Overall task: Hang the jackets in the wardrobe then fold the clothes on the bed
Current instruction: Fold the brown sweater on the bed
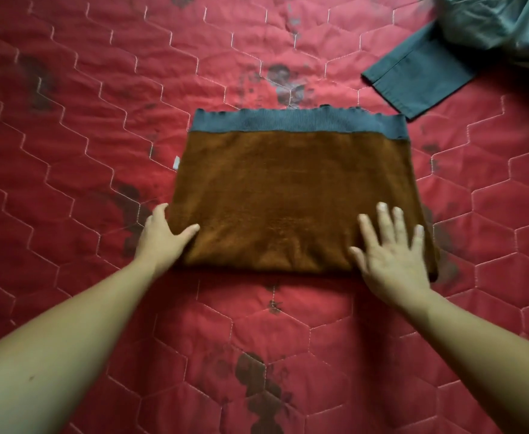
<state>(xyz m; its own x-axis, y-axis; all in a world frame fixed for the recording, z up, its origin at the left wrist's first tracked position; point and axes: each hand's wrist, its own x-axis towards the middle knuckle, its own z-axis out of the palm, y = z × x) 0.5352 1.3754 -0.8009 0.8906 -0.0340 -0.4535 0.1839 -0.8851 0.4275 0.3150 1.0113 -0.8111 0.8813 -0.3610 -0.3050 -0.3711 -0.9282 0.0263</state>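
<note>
A brown fleecy garment (288,189) with a grey ribbed band along its far edge lies folded into a rectangle on the red quilted bed (85,126). My left hand (161,236) touches its near left corner, thumb resting on top of the cloth and fingers along the side edge. On the near right part of the garment my right hand (388,255) lies flat with its fingers spread, pressing on the cloth.
A dark teal trouser leg (419,73) stretches across the bed at the far right. Behind it in the top right corner sits a crumpled pale grey-green garment (504,20). The red bedcover carries dark floral prints.
</note>
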